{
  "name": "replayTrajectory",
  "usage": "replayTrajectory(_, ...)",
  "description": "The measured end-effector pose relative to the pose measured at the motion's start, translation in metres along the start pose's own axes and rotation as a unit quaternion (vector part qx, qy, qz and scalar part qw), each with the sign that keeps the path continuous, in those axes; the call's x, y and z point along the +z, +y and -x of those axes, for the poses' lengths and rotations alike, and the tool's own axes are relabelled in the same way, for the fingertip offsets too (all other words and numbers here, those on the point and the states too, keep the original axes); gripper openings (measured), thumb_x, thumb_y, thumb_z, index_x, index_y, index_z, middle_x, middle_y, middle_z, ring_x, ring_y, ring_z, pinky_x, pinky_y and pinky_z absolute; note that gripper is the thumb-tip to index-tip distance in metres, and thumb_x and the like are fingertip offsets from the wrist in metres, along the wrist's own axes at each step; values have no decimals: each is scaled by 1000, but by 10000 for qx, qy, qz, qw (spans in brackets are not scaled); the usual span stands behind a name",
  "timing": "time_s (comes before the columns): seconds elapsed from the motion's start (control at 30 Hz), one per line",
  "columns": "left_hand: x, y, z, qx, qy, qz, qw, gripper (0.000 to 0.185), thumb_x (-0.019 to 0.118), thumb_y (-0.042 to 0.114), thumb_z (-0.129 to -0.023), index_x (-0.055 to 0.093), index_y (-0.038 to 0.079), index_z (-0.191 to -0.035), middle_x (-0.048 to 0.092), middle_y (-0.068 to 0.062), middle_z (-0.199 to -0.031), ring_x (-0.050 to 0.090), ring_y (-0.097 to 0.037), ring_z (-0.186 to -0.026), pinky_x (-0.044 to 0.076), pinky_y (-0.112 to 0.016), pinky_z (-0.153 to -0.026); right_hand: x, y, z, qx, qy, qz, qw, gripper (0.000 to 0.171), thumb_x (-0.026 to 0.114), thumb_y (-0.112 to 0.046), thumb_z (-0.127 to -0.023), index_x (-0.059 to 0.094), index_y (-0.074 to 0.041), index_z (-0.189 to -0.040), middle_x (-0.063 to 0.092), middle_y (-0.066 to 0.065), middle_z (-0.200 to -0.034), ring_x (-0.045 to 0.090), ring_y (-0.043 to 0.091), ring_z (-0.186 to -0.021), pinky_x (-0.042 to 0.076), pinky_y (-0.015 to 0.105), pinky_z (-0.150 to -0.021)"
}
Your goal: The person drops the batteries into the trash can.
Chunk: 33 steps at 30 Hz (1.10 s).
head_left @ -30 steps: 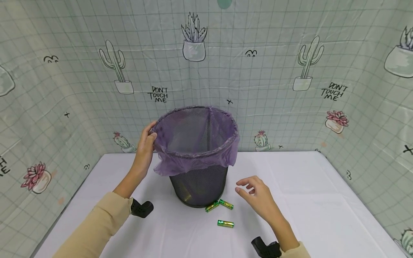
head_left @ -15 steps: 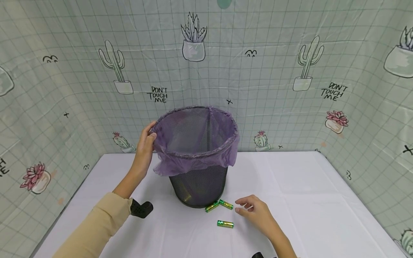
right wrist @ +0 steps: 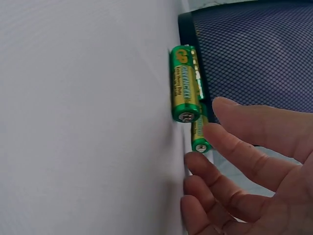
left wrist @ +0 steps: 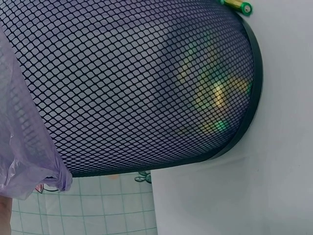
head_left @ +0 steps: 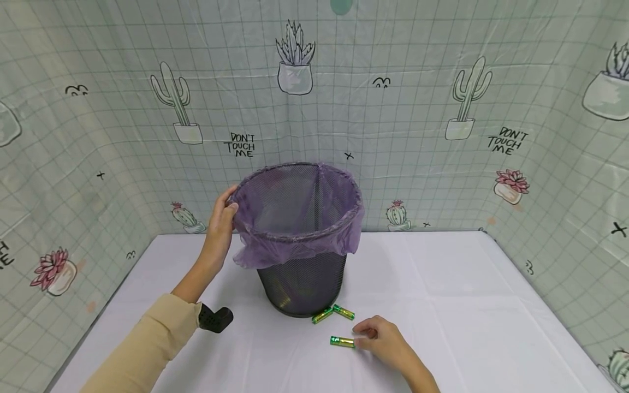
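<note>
1. Head view: left hand [head_left: 219,226] gripping the rim of the black mesh bin [head_left: 302,284] at its 9 o'clock side, thumb curled over the purple liner [head_left: 295,240].
2. Right hand [head_left: 380,341] low on the white tablecloth [head_left: 467,305], at 5 o'clock from the bin base, fingertips touching the right end of the nearest battery [head_left: 342,341]; fingers bent, grip not closed.
3. Two more batteries [head_left: 333,313] lying in a V against the bin base at 6 o'clock.
4. Right wrist view: fingers [right wrist: 244,147] spread and loosely curved, holding nothing.
5. Left wrist view: green and yellow shapes blurred behind the mesh, inside the bin.
</note>
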State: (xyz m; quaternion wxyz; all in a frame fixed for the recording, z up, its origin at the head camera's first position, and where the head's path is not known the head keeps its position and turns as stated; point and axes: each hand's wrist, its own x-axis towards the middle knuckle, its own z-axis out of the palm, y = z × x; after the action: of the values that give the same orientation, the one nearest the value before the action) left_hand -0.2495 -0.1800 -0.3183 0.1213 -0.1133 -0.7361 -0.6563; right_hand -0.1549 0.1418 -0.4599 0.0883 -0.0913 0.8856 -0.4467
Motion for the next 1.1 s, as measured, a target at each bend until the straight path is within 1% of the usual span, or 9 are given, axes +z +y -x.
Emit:
replayTrajectory(0.17, -1, 1, 0, 0, -11, 23, 10000, 50, 27, 24, -99, 22, 15, -147, 31, -10, -143, 38, -22, -120, 35, -23, -88, 3, 3, -1, -133, -82, -15, 9999, 20, 72, -12, -74, 69, -3, -92, 56, 4, -88, 46, 16, -80, 38, 20, -66)
replayTrajectory(0.33, -1, 1, 1, -13, -19, -3, 10000, 50, 26, 24, -99, 22, 15, -147, 30, -10, -144, 38, -22, -119, 35, -24, -89, 5, 4, -1, -112, -158, -62, 9998, 19, 74, -13, -73, 69, -4, -90, 53, 4, -87, 42, 17, -80, 35, 21, -67)
replayTrajectory(0.63, -1, -1, 0, -14, -5, 14, 10000, 49, 27, 24, -99, 23, 16, -147, 31, -10, -143, 39, -22, -118, 36, -22, -87, 7, 8, -2, -67, -183, 43, 9998, 15, 74, -15, -74, 69, -9, -86, 48, 3, -86, 38, 17, -81, 31, 22, -68)
replayTrajectory(0.9, -1, -1, -1, 18, -2, 55, 10000, 50, 27, 23, -98, 23, 15, -147, 30, -10, -144, 38, -22, -118, 36, -21, -86, 8, 7, -1, -66, -185, 97, 9998, 15, 75, -15, -73, 68, -11, -86, 46, 2, -87, 36, 17, -82, 30, 23, -68)
replayTrajectory(1.0, -1, -2, -1, -2, 9, 35, 10000, 50, 28, 24, -98, 23, 15, -147, 30, -10, -144, 38, -21, -117, 36, -21, -86, 9, 8, 0, -76, -134, 106, 9998, 15, 76, -16, -72, 67, -11, -83, 46, 2, -87, 36, 17, -82, 31, 24, -69)
replayTrajectory(1.03, -1, -2, -1, -9, 11, 22, 10000, 50, 28, 24, -98, 23, 15, -147, 30, -10, -144, 38, -21, -117, 36, -21, -85, 9, 8, -1, -137, -142, 187, 9996, 14, 75, -17, -72, 67, -11, -83, 46, 1, -87, 36, 16, -81, 31, 24, -68)
replayTrajectory(1.1, 0, -2, -1, -17, 22, 12, 10000, 50, 28, 24, -98, 23, 16, -147, 30, -10, -144, 38, -21, -117, 36, -21, -86, 9, 9, 0, -151, -124, 188, 9996, 14, 75, -17, -73, 66, -12, -82, 46, 1, -87, 36, 16, -81, 31, 24, -69)
